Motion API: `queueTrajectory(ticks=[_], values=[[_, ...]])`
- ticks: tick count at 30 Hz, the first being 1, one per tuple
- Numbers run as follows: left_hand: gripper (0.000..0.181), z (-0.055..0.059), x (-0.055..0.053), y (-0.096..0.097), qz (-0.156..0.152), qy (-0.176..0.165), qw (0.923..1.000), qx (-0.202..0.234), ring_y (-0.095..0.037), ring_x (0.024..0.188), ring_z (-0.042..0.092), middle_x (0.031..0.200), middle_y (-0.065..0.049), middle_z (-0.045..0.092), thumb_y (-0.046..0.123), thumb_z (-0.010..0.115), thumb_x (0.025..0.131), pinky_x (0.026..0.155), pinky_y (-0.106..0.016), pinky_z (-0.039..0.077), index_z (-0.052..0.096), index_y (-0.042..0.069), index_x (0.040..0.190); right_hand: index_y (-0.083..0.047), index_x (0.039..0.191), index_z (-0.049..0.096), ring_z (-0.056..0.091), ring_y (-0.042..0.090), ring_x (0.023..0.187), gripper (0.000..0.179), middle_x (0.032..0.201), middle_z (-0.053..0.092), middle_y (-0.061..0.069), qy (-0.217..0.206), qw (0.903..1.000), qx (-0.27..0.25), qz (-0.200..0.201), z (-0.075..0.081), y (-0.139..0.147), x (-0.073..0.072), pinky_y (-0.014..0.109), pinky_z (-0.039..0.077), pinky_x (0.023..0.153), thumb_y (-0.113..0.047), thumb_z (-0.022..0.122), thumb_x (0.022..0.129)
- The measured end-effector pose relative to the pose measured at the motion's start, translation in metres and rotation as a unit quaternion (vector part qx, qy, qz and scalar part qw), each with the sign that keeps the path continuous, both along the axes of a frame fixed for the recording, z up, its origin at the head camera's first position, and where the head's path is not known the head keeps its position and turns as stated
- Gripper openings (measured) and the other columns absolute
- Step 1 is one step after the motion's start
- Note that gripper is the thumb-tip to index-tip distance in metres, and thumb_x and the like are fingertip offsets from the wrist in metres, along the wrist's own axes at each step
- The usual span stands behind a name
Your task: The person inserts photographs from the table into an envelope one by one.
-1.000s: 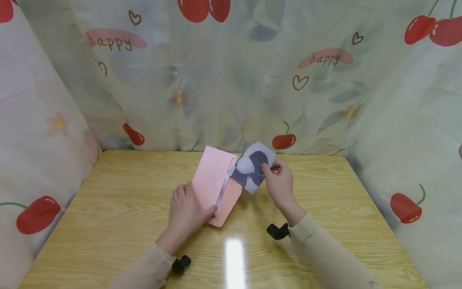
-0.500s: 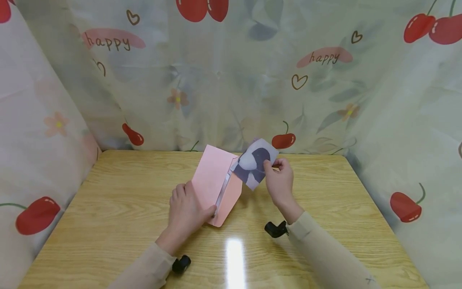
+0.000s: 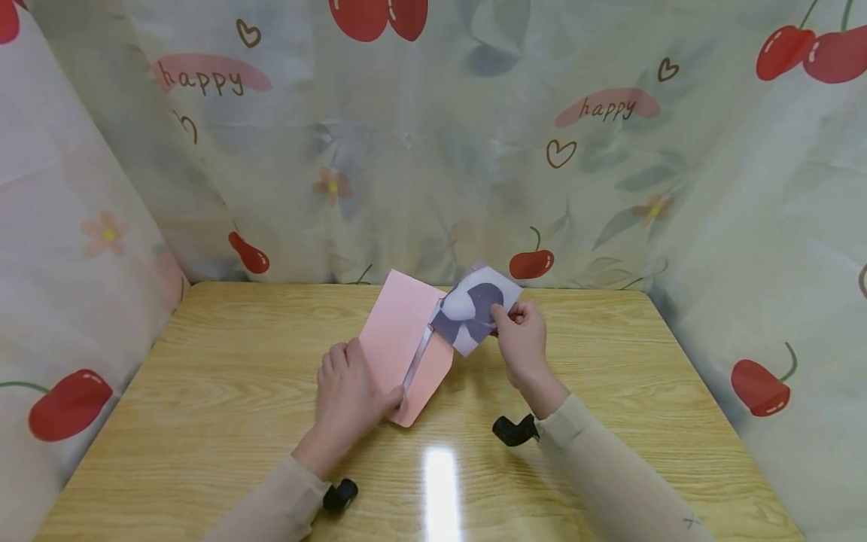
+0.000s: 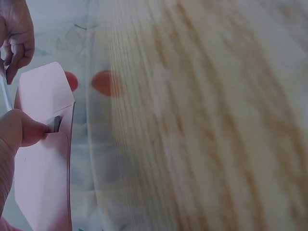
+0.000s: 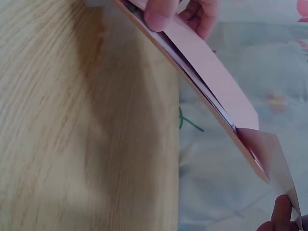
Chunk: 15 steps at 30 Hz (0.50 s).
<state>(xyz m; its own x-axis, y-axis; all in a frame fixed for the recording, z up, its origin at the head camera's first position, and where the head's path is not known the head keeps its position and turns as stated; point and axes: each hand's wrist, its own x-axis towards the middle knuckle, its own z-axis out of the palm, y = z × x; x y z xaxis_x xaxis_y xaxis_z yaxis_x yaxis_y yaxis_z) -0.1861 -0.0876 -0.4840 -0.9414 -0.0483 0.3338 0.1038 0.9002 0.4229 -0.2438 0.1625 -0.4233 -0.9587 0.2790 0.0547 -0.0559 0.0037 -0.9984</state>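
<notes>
My left hand (image 3: 348, 395) grips a pink envelope (image 3: 400, 316) by its lower end, the thumb over the long opening. In the left wrist view that thumb (image 4: 31, 132) presses at the mouth of the envelope, beside the raised flap (image 4: 45, 91). My right hand (image 3: 524, 342) pinches a card with a grey, white and purple picture (image 3: 467, 309) between thumb and fingers. The card's left edge meets the upper end of the opening. Seen from the right wrist, the card (image 5: 274, 159) overlaps the envelope's far end. Pale paper shows inside the slot (image 5: 207, 94).
Below the hands lies a wood-grain table (image 3: 237, 421), with a bright light reflection near its front. A curtain (image 3: 406, 150) printed with cherries surrounds the back and sides. Black wrist cameras (image 3: 515, 430) protrude beside both sleeves.
My right hand rises slightly, then comes down and a little left, bringing the card closer over the envelope. The envelope tilts a little; my left hand keeps nearly the same place.
</notes>
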Motion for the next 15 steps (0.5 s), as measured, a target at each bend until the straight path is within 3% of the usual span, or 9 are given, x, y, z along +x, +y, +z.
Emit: queueTrajectory(ticks=[6, 15], values=[[0.092, -0.002, -0.003, -0.001, 0.016, 0.003, 0.9999, 0.004, -0.037, 0.098, 0.043, 0.11, -0.025, 0.045, 0.054, 0.074, 0.057, 0.087, -0.049, 0.037, 0.044, -0.006, 0.12, 0.003, 0.104, 0.05, 0.059, 0.022, 0.079, 0.023, 0.091, 0.054, 0.013, -0.007, 0.9996, 0.025, 0.011, -0.006, -0.003, 0.004, 0.04, 0.053, 0.078, -0.014, 0.062, 0.093], [0.09, 0.0, -0.004, -0.003, 0.039, -0.011, 0.9992, -0.003, -0.039, 0.099, 0.043, 0.11, -0.026, 0.045, 0.057, 0.07, 0.059, 0.087, -0.05, 0.037, 0.043, -0.005, 0.119, 0.002, 0.102, 0.052, 0.061, 0.024, 0.08, 0.024, 0.095, 0.055, 0.015, 0.014, 0.997, 0.073, 0.022, -0.016, -0.004, 0.009, 0.035, 0.054, 0.073, -0.015, 0.065, 0.092]])
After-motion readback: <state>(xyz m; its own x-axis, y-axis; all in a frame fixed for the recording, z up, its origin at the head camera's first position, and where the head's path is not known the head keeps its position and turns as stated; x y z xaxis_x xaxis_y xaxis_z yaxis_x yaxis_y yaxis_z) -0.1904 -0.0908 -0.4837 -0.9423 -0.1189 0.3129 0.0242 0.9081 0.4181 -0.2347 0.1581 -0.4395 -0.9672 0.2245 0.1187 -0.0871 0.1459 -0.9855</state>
